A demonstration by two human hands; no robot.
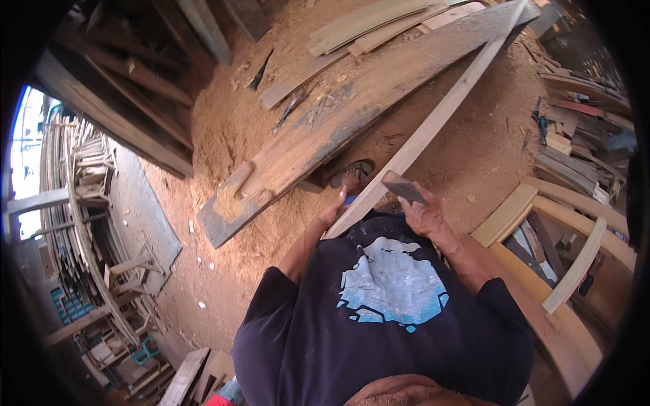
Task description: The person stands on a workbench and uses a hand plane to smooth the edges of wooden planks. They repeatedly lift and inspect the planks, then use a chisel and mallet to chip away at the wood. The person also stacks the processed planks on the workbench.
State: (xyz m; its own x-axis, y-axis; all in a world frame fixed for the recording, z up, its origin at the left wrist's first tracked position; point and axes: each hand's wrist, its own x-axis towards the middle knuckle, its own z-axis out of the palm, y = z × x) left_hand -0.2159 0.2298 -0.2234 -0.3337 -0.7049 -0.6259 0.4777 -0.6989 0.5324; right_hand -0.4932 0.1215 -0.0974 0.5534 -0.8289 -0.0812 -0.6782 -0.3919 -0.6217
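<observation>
A long, pale wooden strip (433, 128) slants from my lap to the far end of a thick, worn plank bench (325, 128). My left hand (332, 210) is closed on the strip's left side close to its near end, with part of the fingers hidden. On the other side of the strip, my right hand (425, 215) grips a small flat brown block (405, 187) with a dark face. The block is at the strip's right edge; whether the two touch I cannot tell.
Sawdust and shavings cover the ground and part of the bench. A narrow chisel-like tool (285, 116) lies on the bench. Thin boards (379, 27) are stacked at the far side. A curved wooden frame (575, 260) stands at my right, and stacked lumber (81, 203) at the left.
</observation>
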